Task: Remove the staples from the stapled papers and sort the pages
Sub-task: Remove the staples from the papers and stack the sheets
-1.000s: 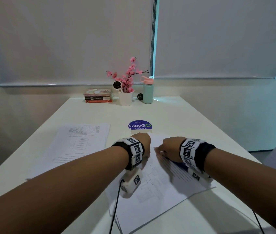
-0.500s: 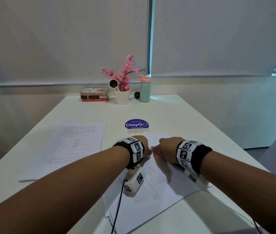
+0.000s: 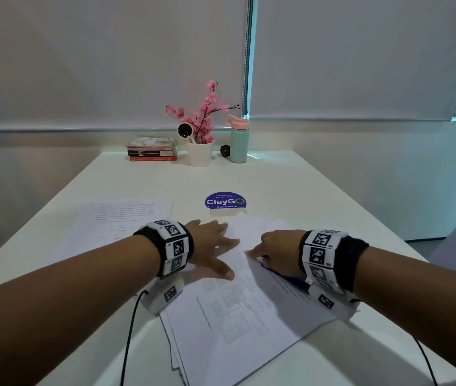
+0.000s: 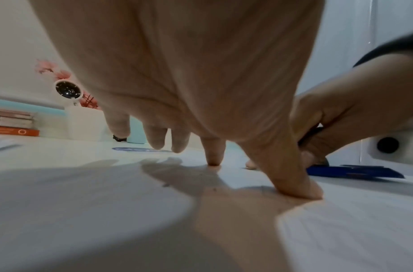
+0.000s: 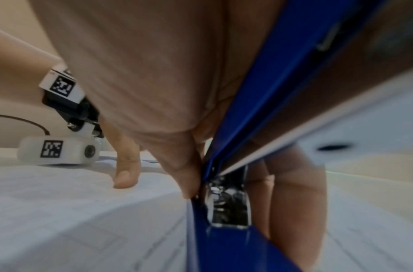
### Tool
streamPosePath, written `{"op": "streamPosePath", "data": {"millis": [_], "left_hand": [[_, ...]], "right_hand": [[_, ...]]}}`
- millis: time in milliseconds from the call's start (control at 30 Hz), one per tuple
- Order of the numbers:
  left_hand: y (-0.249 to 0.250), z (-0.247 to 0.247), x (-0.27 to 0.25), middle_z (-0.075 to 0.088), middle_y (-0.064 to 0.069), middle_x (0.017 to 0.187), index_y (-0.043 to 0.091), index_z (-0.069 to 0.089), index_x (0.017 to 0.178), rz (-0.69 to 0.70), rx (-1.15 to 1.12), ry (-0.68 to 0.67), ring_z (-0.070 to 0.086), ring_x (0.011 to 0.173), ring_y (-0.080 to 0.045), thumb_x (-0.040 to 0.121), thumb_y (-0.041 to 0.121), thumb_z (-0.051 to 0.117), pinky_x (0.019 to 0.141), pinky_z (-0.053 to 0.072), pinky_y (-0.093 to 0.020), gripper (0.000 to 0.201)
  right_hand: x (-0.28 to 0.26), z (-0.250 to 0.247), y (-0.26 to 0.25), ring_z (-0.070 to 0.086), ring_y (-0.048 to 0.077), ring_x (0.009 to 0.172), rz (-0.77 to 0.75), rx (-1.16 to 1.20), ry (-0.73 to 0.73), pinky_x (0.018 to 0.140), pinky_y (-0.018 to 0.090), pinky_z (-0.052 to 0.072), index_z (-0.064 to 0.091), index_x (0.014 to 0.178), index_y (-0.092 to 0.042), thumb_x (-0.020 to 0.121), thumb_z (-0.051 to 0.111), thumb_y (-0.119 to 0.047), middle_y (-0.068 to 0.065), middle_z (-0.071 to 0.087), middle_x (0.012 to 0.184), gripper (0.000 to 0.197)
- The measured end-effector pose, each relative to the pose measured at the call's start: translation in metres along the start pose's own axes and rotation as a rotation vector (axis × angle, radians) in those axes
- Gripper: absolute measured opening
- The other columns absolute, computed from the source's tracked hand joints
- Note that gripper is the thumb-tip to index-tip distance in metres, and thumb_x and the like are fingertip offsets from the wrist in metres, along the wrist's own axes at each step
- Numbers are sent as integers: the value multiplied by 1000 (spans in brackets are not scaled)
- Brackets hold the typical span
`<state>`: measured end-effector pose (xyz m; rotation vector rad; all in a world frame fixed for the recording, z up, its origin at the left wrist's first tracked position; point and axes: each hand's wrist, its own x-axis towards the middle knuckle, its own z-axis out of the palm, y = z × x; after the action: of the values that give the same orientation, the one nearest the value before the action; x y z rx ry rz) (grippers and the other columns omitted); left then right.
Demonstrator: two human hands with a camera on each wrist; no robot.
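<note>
Second paper stack (image 3: 121, 218) left of stapled papers (image 3: 238, 316)

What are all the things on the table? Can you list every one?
papers under the hands: one stack, white, near middle
papers: one stack, white, left
sticker: one, blue, middle
books: a few stacked, far edge
flower pot: one, white, pink flowers
bottle: one, green, pink lid
stapler: one, blue, in right hand
table: one, white
left hand: fingers spread, pressing papers
right hand: holding stapler

The right hand (image 3: 279, 253) hid most of the blue stapler (image 3: 282, 277). No staple was discernible on the stapled papers (image 3: 238, 316), whose print was too blurred to read.
</note>
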<state>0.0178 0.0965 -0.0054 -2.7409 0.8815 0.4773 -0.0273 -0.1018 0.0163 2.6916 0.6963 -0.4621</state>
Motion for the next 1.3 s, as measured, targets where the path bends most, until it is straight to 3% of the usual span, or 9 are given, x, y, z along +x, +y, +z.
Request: {"op": "streamPosePath", "data": {"millis": [267,467,567,733,833,967,1067,1167,1300], "left_hand": [[12,0,2,36,0,149,22,35,144,34,76,55,23,144,-25,76,84,39,112,23,-54,92],[17,-3,-1,14,4,161,26,22,152,41,86,60,4,150,-23,79,80,43,115,10,-60,93],[14,-8,5,2,6,163,31,7,155,58,86,21,-4,151,-22,76,81,46,117,2,-60,101],[7,-4,14,7,8,163,40,18,152,83,22,7,-3,151,-21,73,81,52,116,-2,-61,95],[5,-1,15,10,9,163,40,23,150,71,-10,15,2,151,-21,72,80,54,116,-1,-60,94],[4,-2,13,16,11,161,42,29,147,57,-35,2,11,150,-20,70,81,56,116,5,-57,90],[7,-6,11,47,13,144,45,41,138,50,-33,22,36,139,-21,65,82,58,112,23,-53,83],[12,-8,6,53,11,135,42,45,134,34,-47,39,40,136,-21,67,79,59,107,33,-50,77],[24,-9,-2,55,4,131,33,54,124,-36,-92,56,52,121,-23,70,77,59,93,43,-39,70]], "right_hand": [[4,0,-13,55,23,109,32,-14,16,80,36,49,37,143,-46,101,38,-21,0,53,119,49],[6,13,-13,58,25,99,67,59,100,80,43,53,28,143,-43,99,43,-28,-2,49,117,48],[10,15,-13,56,21,86,42,15,93,74,41,54,43,130,-40,92,58,-29,-4,44,109,42],[17,14,-14,40,18,80,2,-58,83,64,34,41,30,141,-39,90,62,-26,-2,39,109,61],[21,14,-18,50,21,90,-4,-68,109,64,34,39,30,143,-36,92,60,-25,-1,42,118,60],[18,9,-19,54,24,105,-12,-82,98,67,34,43,32,142,-35,89,61,-21,0,41,122,62],[17,2,-21,52,27,111,-26,-27,110,70,33,39,46,133,-35,85,66,-19,-3,38,121,54],[18,0,-23,52,28,108,-37,13,149,70,34,40,52,128,-36,88,61,-25,-4,41,121,42],[10,-1,-14,51,22,88,-19,-25,122,66,32,41,34,140,-45,92,58,-33,-4,38,105,55]]}}
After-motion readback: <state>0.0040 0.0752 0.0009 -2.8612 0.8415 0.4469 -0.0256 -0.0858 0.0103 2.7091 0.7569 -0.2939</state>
